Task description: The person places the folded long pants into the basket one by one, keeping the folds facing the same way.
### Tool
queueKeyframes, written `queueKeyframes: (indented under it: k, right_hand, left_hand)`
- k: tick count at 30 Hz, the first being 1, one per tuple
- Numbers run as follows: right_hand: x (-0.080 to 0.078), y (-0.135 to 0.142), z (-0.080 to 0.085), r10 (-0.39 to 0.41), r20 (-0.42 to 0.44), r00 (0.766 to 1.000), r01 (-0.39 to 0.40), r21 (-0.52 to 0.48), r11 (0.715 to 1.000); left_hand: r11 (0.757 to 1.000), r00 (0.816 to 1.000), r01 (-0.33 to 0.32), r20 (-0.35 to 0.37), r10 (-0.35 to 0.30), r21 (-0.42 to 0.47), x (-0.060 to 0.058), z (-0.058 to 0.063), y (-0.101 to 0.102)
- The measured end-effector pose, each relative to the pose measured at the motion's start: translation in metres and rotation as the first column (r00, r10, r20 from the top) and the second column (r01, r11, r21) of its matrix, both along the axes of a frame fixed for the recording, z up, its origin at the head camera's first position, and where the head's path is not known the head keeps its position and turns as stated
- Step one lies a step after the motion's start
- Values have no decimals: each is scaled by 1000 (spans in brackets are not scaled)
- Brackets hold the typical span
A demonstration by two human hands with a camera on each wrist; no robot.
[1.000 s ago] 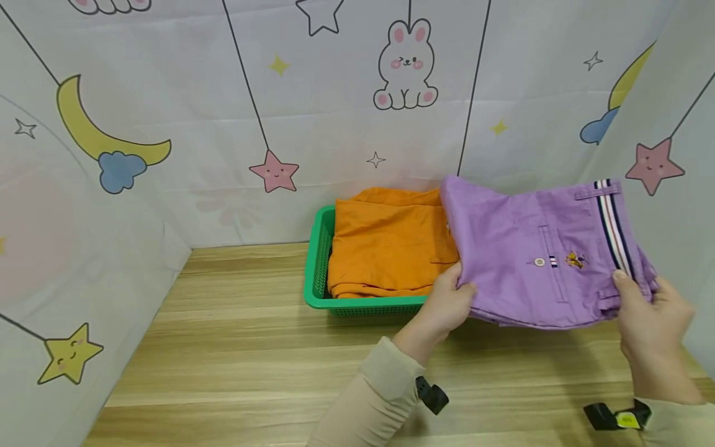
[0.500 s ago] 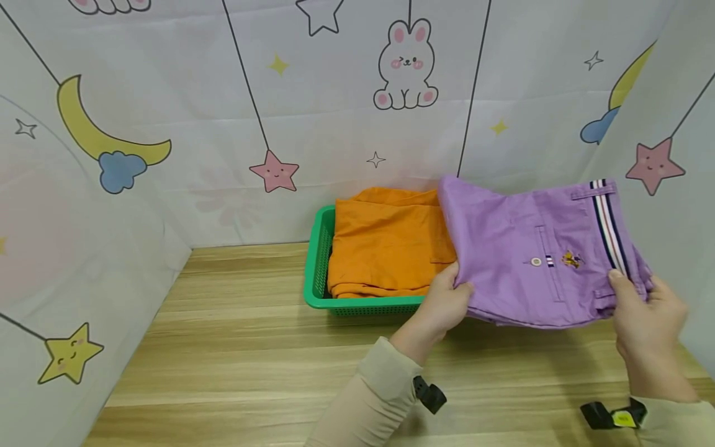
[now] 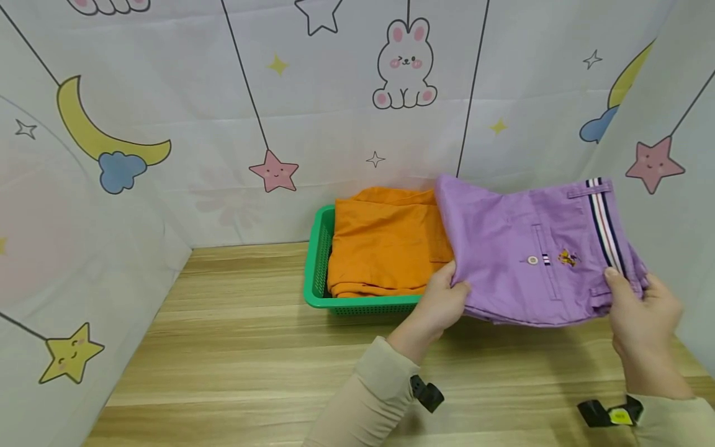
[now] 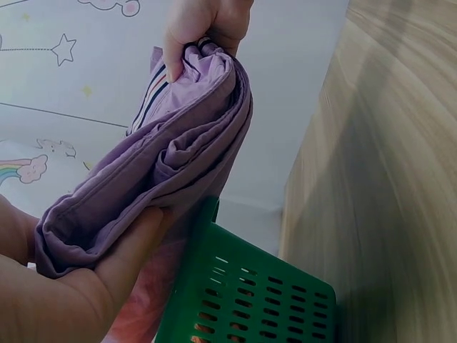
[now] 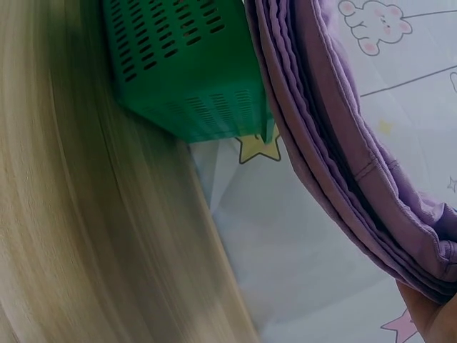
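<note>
Both hands hold a folded pair of purple pants, with a striped waistband, belt loops and a buttoned back pocket. My left hand grips the folded lower left corner, its thumb on top. At the waistband end, my right hand pinches the near corner. Layered folds of the pants show edge-on in the left wrist view. They hang above the table and overlap the right part of a green basket in the head view. Folded orange clothing lies inside that basket.
The wood-grain table runs under everything, with the basket standing at its back edge. A white cloth backdrop printed with stars, moons and a rabbit encloses the back and sides. Small black cameras are strapped to both wrists.
Both hands and the purple pants have shifted slightly left, covering a little more of the orange clothing and basket. The grip looks the same, and the basket has stayed put.
</note>
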State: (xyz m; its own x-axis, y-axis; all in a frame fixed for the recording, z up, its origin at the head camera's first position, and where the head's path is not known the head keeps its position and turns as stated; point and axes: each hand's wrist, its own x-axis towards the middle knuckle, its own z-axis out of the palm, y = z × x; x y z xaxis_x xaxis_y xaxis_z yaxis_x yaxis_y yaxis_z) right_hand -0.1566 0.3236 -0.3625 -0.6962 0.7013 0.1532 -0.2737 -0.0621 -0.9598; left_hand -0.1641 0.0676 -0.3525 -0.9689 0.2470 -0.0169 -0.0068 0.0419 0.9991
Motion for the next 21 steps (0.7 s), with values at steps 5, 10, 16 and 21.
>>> queueKeyframes:
  k: [5,10,16,21]
  right_hand:
    - [-1,-2,-1,8,-22,1000,-9,-30,1000]
    - [-1,-4,-2,6,-49,999,-7,-29,1000]
    - [-1,-7,-1,23,-41,999,-24,-41,999]
    - [-1,-8,0,7,-8,1000,-7,-24,1000]
  left_hand:
    - [1000,1000,-5,-11,5,-4,1,1,-2]
    - [1000,1000,5,-26,-4,21,1,0,-4]
    - [999,999,19,-27,-18,39,1,-1,-8]
    - [999,999,15,-30,-14,28,2,0,-11]
